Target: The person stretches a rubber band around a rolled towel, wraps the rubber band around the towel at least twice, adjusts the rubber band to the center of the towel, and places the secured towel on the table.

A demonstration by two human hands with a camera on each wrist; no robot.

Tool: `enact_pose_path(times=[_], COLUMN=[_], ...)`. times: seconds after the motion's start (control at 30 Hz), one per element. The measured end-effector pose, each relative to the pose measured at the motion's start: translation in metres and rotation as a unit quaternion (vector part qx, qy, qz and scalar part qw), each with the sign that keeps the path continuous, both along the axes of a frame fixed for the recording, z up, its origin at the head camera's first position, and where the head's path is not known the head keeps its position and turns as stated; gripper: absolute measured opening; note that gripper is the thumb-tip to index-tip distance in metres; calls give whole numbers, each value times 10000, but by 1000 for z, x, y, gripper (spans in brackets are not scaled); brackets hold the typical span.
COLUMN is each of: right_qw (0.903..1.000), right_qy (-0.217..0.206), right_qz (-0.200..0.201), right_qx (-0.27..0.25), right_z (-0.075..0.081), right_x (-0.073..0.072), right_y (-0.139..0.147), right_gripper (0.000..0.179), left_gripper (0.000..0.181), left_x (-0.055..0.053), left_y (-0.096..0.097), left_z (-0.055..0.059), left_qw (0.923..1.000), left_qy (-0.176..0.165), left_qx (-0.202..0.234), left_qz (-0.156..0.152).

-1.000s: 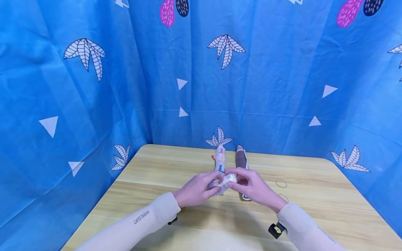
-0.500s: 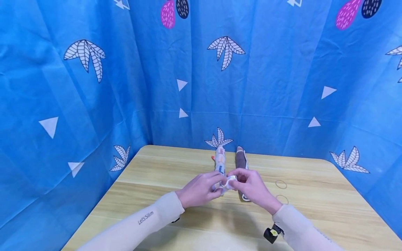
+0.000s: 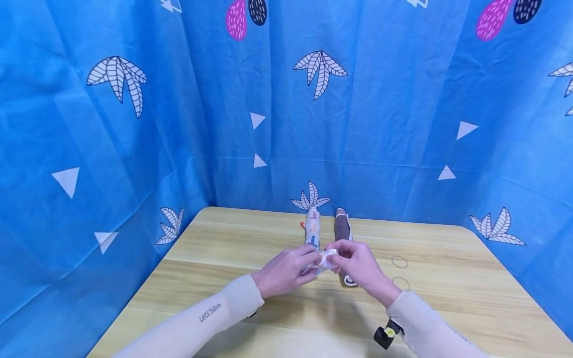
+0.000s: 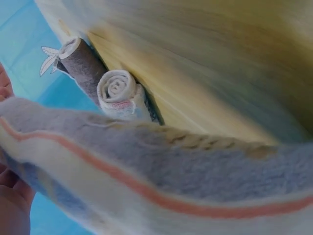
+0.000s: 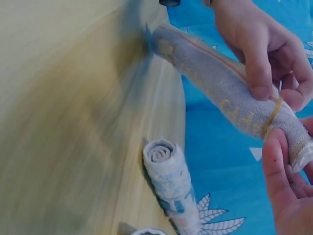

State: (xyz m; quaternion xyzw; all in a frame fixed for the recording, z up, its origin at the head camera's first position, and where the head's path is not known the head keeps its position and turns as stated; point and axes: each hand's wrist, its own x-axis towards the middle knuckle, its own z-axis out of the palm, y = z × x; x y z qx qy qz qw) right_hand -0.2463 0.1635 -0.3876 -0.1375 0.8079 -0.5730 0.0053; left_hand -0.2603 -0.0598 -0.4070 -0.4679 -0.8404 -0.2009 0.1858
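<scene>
Both hands hold a rolled towel, grey and white with an orange stripe (image 5: pixel 208 76), whose near end (image 3: pixel 329 258) shows between them in the head view. My left hand (image 3: pixel 286 271) grips the roll along its length. On its end portion are the pinching fingers of my right hand (image 3: pixel 360 266). A thin tan rubber band (image 5: pixel 273 117) circles the roll between the two hands. Just beyond lies a pale patterned rolled towel (image 3: pixel 313 228), and right of it a dark brown rolled towel (image 3: pixel 343 231).
Two loose rubber bands, a farther one (image 3: pixel 400 262) and a nearer one (image 3: pixel 401 284), lie on the wooden table (image 3: pixel 250 238) to the right. A blue printed curtain (image 3: pixel 385 124) hangs behind the table's far edge.
My hands have shifted slightly, with the left forearm a little further right and the right wrist a little lower and left. The grip on the roll continues; the two towels on the table stay put.
</scene>
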Motion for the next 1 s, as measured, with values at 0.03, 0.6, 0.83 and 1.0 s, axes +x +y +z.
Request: enact_pose_path(times=[0.03,0.6,0.83,1.0], right_qw=[10000,9983,9952,9945], right_qy=[-54,-533,-767,-812], right_qz=[0,-147,-382,-302], right_qx=[-51,-166,-477,-581], right_z=[1,6,3,2], right_x=[0,-4,-4,-1], right_y=[0,5,4,2], right_gripper=[19,25,25,27], left_gripper=[16,32,26,14], left_x=[0,2,5,6], left_y=[-1,3,11,12], left_z=[-1,4,5,-1], left_qw=[9999,9978,9959,9949], left_qy=[111,608,786,840], left_qx=[-22,-280,-392,-446], left_qz=[-36,27,195,323])
